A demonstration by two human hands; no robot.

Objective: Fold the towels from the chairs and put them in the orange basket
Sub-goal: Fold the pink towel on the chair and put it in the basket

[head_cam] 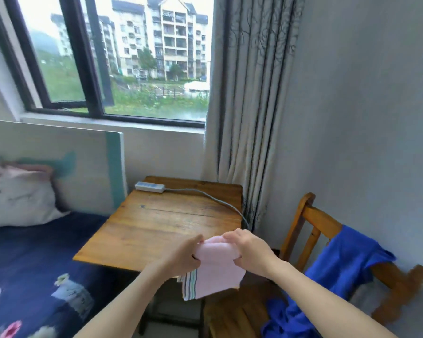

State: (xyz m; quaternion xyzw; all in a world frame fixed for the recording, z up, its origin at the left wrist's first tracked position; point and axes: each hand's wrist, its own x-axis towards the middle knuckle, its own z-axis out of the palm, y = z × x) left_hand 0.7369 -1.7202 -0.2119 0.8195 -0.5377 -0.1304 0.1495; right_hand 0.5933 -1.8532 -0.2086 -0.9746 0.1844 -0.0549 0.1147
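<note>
Both arms reach forward over the near edge of the table [156, 230]. Left hand [181, 258] has its fingers curled round the left end of the pink towel [214, 267], right hand [248, 250] grips the right end, thumb underneath, so both are clamped on cloth. The towel bulges up between the hands and the rest hangs down below them, striped hem at lower left, just off the table edge. A power strip [150, 186] sits at the table's far side, cord trailing right. A blue towel [337, 269] is draped over the wooden chair [310, 230] on the right. Bed [34, 259] with pillow [17, 196] left, window [122, 57] and curtain [249, 93] behind.
</note>
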